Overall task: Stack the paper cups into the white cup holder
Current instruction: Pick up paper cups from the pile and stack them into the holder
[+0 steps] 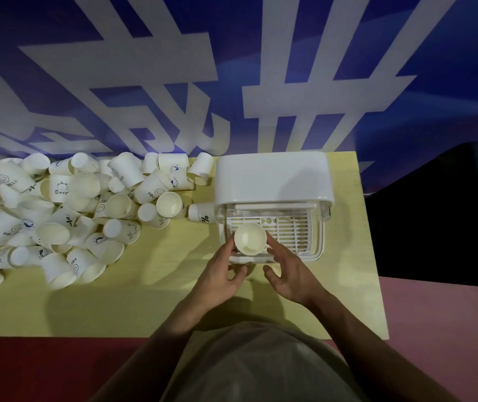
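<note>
The white cup holder stands at the table's right, its slatted tray facing me. One paper cup stands upright, mouth up, in the tray's front left corner. My left hand lies at the cup's left with extended fingers touching its side. My right hand mirrors it on the right, fingertips against the cup. Both thumbs hang in front of the tray's rim, apart from the cup. A large pile of loose paper cups covers the table's left half.
One printed cup lies on its side against the holder's left wall. The yellow table ends just right of the holder. A blue and white banner hangs behind. Red and pink floor shows below and to the right.
</note>
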A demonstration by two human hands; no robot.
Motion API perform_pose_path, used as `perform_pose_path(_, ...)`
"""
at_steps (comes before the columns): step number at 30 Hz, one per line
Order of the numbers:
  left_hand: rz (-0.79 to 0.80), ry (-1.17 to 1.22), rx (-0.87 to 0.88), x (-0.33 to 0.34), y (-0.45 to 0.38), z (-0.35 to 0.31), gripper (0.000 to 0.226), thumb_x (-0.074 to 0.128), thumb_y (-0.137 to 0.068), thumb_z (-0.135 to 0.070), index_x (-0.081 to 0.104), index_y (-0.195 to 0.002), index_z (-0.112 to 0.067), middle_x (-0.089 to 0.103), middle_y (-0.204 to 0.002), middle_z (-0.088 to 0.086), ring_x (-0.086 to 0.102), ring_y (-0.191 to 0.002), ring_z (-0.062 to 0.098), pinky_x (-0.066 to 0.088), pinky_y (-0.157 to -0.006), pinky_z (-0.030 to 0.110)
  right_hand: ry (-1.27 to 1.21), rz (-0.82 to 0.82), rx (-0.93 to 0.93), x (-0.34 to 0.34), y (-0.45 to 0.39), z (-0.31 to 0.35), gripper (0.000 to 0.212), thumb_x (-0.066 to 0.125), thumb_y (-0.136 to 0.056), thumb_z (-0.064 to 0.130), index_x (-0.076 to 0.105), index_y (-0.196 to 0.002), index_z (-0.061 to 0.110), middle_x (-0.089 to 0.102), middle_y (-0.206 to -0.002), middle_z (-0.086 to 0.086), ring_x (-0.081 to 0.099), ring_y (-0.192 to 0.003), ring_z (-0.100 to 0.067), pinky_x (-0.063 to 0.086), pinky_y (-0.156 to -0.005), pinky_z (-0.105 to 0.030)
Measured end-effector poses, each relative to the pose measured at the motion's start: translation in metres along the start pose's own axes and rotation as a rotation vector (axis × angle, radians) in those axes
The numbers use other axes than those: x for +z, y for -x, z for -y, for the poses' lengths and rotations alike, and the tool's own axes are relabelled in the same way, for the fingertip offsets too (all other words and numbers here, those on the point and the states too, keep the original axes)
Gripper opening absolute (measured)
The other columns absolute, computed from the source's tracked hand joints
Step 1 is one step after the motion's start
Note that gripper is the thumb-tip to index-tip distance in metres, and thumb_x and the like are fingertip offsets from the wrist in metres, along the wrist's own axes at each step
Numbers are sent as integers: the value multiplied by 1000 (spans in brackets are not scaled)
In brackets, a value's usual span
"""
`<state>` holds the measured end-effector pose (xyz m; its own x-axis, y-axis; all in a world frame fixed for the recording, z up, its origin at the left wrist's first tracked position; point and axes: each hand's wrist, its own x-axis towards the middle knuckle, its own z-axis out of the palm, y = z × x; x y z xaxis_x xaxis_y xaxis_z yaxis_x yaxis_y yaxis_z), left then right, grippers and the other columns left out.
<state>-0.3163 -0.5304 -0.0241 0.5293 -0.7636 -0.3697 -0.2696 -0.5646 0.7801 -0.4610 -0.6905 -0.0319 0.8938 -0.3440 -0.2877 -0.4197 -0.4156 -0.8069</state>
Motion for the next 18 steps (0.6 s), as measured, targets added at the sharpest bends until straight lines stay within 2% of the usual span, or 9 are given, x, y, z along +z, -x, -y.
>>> perform_pose_path(3, 15, 47, 6, 0, -11, -8, 85, 70, -93, -20, 20, -161, -33, 47, -149, -11, 47, -135, 1, 50, -109, 36, -50, 20, 35, -5, -8, 1, 88, 59, -96, 23, 7, -165, 30, 35, -163, 1, 45, -143, -17, 43, -115, -34)
perform_pose_path(7, -10, 69, -4, -7, -34, -15, 84, 70, -91, -14, 23, -158, -34, 48, -147, -11, 45, -136, 0, 48, -110, 37, -89, -8, -14, -15, -26, 0, 84, 60, -95, 13, 12, -164, 23, 22, -161, 24, 39, -144, -10, 34, -116, -17)
perform_pose_path(10, -6, 54, -31, -13, -51, -14, 77, 68, -90, -16, 27, -153, -34, 51, -143, -9, 48, -132, 1, 52, -106, 40, -66, -37, 16, -20, -43, -1, 76, 65, -96, 6, 26, -161, 12, 32, -154, 15, 44, -138, -12, 38, -113, -22)
perform_pose_path(13, 24, -1, -68, -14, -64, -15, 63, 66, -92, -23, 31, -145, -26, 48, -143, -3, 52, -131, 11, 51, -107, 43, -15, -35, 52, -25, -60, 1, 58, 65, -96, 7, 45, -151, 8, 46, -138, 9, 51, -127, -11, 37, -103, -10)
perform_pose_path(16, 32, -27, -139, -16, -77, -17, 56, 66, -96, -18, 33, -142, -15, 50, -131, 0, 58, -118, 16, 49, -98, 28, 31, -36, 134, -29, -77, 9, 45, 65, -97, 10, 56, -139, 2, 58, -130, -6, 59, -119, -19, 39, -95, -16)
perform_pose_path(18, 40, -23, -176, -17, -84, -19, 56, 65, -96, -14, 33, -142, -13, 52, -122, -3, 59, -110, 13, 46, -93, 24, 38, -5, 201, -32, -86, 11, 34, 64, -97, 11, 61, -130, 2, 63, -112, -1, 59, -100, -15, 37, -81, -13)
